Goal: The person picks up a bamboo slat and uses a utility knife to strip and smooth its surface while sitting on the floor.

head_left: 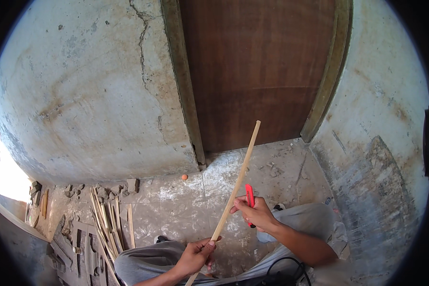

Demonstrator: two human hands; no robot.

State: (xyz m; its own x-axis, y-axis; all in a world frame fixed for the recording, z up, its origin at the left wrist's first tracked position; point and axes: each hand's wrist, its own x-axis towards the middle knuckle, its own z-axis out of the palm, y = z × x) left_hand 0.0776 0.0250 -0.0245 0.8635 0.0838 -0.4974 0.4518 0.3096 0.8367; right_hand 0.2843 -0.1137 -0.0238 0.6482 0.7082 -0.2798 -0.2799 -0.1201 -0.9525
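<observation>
A long pale strip of wood or bamboo [243,168] slants up and away from my lap toward the door. My left hand [196,256] is closed around its lower part, with the thumb lying along it. In my right hand [258,213] is a red utility knife [250,194], held upright in the fist. The fingertips of that hand touch or nearly touch the strip about halfway along. Whether the knife's blade is out, I cannot tell. The strip's lowest end runs down past my left wrist to the bottom edge.
Several similar strips [110,220] lean in a bundle left of my knee, beside grey slatted pieces [83,248]. Rubble [124,187] lines the foot of the cracked wall [105,95]. A small orange ball [185,177] lies on the dusty tiles, before a closed brown door [257,71].
</observation>
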